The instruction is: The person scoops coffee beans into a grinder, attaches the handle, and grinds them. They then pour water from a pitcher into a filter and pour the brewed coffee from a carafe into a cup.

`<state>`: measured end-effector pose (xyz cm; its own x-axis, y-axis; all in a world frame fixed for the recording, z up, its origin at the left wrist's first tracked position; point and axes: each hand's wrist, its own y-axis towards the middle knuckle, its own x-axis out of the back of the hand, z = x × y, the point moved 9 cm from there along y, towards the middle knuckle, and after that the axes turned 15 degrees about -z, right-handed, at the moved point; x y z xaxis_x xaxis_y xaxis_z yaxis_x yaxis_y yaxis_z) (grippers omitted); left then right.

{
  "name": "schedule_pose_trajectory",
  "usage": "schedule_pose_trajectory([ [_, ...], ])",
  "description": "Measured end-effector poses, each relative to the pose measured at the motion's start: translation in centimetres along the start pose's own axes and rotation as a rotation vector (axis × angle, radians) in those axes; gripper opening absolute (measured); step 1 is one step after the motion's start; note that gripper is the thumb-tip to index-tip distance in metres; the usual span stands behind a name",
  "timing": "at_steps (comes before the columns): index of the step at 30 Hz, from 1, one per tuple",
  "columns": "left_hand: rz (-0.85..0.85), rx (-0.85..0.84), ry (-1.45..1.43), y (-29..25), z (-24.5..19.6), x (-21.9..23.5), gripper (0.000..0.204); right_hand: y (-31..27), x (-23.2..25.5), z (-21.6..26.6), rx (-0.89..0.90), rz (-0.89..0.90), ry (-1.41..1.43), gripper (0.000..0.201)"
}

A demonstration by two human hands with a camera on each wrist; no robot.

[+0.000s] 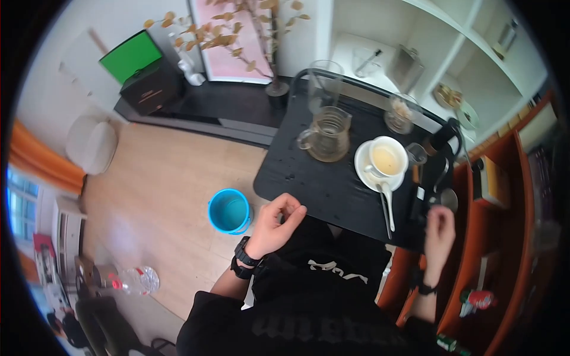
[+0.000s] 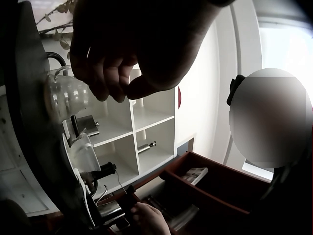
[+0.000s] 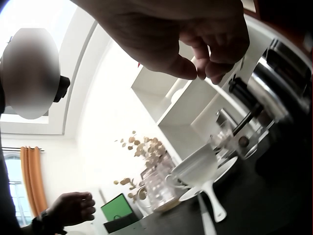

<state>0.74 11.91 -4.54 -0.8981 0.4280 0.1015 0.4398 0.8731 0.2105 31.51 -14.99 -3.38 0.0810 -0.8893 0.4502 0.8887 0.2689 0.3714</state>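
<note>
My left hand (image 1: 276, 222) hovers at the front left edge of the black tray (image 1: 285, 172), its fingers loosely bent around nothing. At the tray's front right corner is my right hand (image 1: 438, 234), also loosely curled; in the right wrist view no object shows between its fingers (image 3: 215, 71). A white cup (image 1: 389, 155) of pale yellowish liquid sits on a white saucer (image 1: 361, 169). Beside it, a white spoon (image 1: 389, 207) and a thin metal utensil (image 1: 385, 213) lean off the saucer's front. A ribbed glass jug (image 1: 329, 136) stands left of the cup.
Behind the jug is a tall clear glass (image 1: 323, 86); a glass with pale contents (image 1: 401, 115) stands at the back right. A black-handled tool (image 1: 442, 136) lies near the right edge. On the floor at left are a blue bucket (image 1: 230, 212) and a plastic bottle (image 1: 139, 280).
</note>
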Motion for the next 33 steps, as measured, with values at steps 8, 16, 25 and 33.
schedule_pose_trajectory([
  [8,0.012,0.015,-0.041,-0.9,-0.9,-0.5,0.013,6.3,-10.4,0.9,0.268,0.217,-0.441,0.039],
  [16,0.000,0.035,-0.056,-1.4,0.0,1.1,0.013,10.8,-14.2,-8.3,-0.083,0.383,-0.356,0.040],
  [25,0.162,0.055,-0.142,0.7,0.2,-5.1,0.016,6.3,-10.4,-1.7,-0.424,0.260,0.456,0.018],
  [33,0.093,-0.631,0.501,5.3,-0.9,-15.0,0.034,2.7,-8.5,5.7,0.318,0.000,-0.285,0.023],
])
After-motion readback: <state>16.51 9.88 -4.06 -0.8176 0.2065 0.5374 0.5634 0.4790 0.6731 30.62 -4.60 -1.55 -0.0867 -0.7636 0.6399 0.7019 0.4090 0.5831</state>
